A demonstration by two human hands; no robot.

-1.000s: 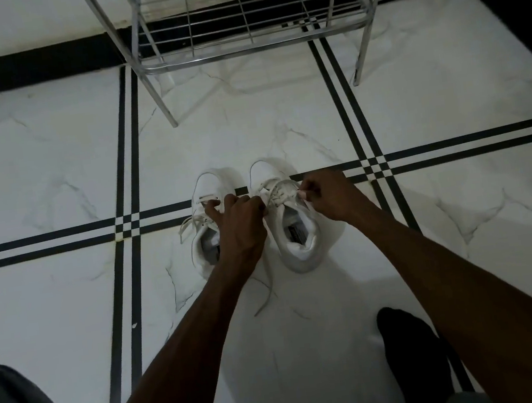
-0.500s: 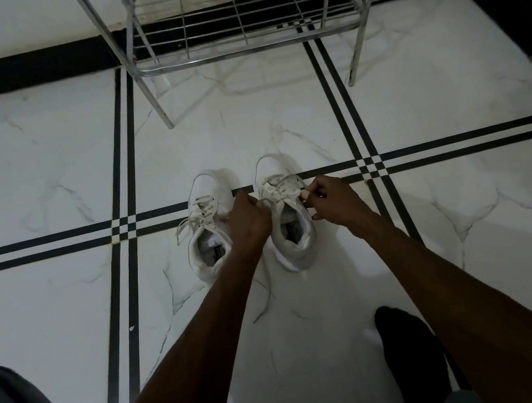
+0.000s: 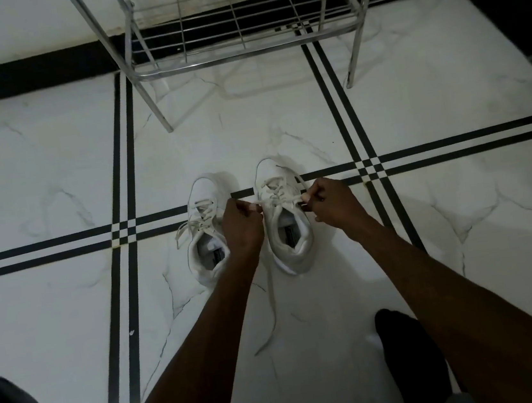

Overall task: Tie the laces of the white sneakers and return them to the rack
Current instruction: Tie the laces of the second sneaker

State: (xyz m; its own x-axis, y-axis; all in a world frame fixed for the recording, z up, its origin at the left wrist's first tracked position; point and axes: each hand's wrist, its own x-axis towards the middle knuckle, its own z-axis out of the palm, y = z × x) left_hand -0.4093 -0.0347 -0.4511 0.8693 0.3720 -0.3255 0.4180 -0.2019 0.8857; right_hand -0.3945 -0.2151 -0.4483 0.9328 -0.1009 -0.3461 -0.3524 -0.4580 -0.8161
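Head view: pair of sneakers on floor before rack. Left hand and right hand each pinched a lace end of right sneaker. Laces looked limp, slippery; best gripped near eyelets. Left sneaker untied.

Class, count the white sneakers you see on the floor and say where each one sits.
2. The left sneaker sits beside the left hand; the right sneaker sits between both hands, its laces pulled taut. None appears hidden.
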